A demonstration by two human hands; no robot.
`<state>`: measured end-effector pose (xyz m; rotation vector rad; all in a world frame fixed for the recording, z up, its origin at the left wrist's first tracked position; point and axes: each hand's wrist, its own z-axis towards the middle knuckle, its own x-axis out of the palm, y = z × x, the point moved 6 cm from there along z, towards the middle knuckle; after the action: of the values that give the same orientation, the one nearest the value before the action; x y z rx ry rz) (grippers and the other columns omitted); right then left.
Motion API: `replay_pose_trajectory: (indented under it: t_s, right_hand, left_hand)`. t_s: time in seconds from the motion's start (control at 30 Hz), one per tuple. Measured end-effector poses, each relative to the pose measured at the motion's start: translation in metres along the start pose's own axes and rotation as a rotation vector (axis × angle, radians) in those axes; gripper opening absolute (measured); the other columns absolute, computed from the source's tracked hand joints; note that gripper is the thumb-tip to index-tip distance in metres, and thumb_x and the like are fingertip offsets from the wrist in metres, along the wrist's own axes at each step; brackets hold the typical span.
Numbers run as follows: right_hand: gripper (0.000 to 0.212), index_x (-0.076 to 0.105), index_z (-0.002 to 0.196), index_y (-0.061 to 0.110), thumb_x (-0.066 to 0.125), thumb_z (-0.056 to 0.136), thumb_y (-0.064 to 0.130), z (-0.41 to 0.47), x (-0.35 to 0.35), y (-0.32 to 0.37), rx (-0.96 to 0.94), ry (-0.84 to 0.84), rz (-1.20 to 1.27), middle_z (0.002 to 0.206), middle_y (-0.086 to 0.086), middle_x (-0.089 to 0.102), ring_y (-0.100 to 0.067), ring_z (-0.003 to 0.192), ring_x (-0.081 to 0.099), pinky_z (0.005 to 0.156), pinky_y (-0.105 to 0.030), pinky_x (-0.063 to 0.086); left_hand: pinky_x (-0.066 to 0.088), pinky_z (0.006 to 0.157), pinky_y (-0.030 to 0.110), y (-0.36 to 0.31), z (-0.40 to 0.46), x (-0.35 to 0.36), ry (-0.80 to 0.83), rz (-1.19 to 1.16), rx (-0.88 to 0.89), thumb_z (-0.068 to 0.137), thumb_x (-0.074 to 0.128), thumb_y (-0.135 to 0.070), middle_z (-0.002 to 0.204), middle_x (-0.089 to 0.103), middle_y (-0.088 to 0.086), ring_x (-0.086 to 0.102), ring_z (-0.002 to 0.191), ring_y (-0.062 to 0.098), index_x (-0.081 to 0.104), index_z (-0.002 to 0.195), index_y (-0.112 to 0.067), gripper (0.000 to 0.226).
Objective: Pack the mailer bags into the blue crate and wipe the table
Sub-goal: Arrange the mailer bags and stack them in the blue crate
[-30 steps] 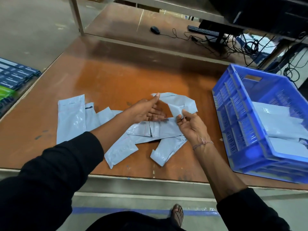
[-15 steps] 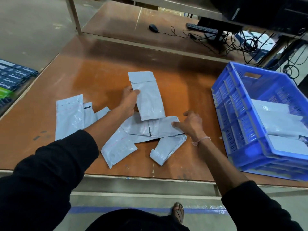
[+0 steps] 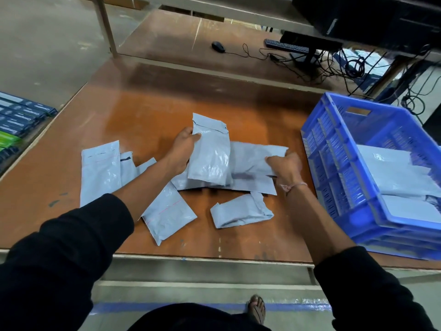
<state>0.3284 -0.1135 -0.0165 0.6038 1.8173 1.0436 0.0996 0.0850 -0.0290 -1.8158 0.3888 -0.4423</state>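
Head view | left hand (image 3: 183, 151) is gripping an upright mailer bag (image 3: 210, 154), long axis running away from the person | right hand (image 3: 285, 164) is pinching a flatter bag (image 3: 255, 163) lying crosswise on the desk (image 3: 148, 111) | blue crate (image 3: 334, 163) is sitting just right, nearer the right hand | loose bags (image 3: 100, 168) are waiting at left.

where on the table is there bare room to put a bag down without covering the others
Bare wood lies on the far half of the table, between the raised mailer bag in the left hand and the back edge, and along the near edge by the crumpled bag. The middle is crowded with overlapping bags, where the right hand grips one; the blue crate fills the right side.
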Motion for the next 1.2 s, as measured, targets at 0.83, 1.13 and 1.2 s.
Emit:
replay_pose_trajectory:
  t_s: [0.83, 1.13, 1.2]
  right_hand:
    - [0.049, 0.044, 0.095, 0.012, 0.086, 0.077, 0.029, -0.062, 0.017, -0.011, 0.054, 0.091, 0.432, 0.091, -0.018, 0.061, -0.031, 0.056, 0.073, 0.046, -0.032, 0.055]
    - [0.057, 0.053, 0.107, 0.02, 0.073, 0.071, 0.059, -0.037, -0.056, 0.021, -0.23, -0.044, -0.132, 0.112, -0.002, 0.059, -0.023, 0.103, 0.059, 0.084, -0.042, 0.053]
    - [0.06, 0.05, 0.115, 0.021, 0.073, 0.07, 0.053, -0.026, -0.077, 0.044, -0.407, -0.12, -0.157, 0.122, -0.002, 0.05, -0.026, 0.117, 0.049, 0.097, -0.045, 0.047]
  left_hand:
    - [0.052, 0.104, 0.057, 0.025, -0.001, 0.091, 0.096, -0.349, -0.098, 0.102, 0.061, -0.033, 0.127, 0.072, 0.002, 0.069, 0.117, 0.029, 0.057, 0.134, -0.021, 0.035]
    - [0.053, 0.104, 0.042, -0.028, -0.008, 0.116, 0.324, 0.137, 0.176, 0.106, 0.051, -0.018, 0.133, 0.065, -0.012, 0.063, 0.124, 0.015, 0.052, 0.133, -0.037, 0.032]
    - [0.053, 0.103, 0.039, -0.038, -0.013, 0.126, 0.426, 0.254, 0.238, 0.106, 0.051, -0.017, 0.133, 0.064, -0.013, 0.063, 0.123, 0.012, 0.054, 0.132, -0.038, 0.034]
